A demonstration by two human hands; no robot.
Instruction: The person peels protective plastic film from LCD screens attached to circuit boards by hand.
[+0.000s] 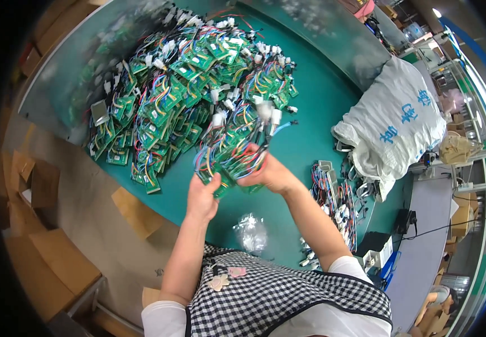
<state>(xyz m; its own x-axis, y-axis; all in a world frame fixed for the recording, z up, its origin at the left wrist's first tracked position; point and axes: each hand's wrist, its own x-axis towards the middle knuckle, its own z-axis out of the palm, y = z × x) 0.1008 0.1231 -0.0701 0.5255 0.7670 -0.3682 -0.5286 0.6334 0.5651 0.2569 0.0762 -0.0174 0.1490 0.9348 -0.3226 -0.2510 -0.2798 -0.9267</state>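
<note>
Checked black-and-white cloth apron (288, 283) below a bundle of flat green circuit boards and multicoloured wires (229, 163)

Angular brown cardboard boxes (57, 269) stand left of a sprawling heap of rectangular green boards with tangled wires and white plastic plugs (181, 95). Near the heap's lower right edge, the left hand (202, 199) pinches the bundle under its thumb. The bundle is just nearer than the heap, over a smooth green tabletop (321, 92). Nearer still lies a crinkled clear plastic bag (250, 233). The right hand (274, 173) curls round the bundle's wires. Right of the heap are slender wires with small white plugs (342, 216) and a bulging, wrinkled white sack (394, 121).
</note>
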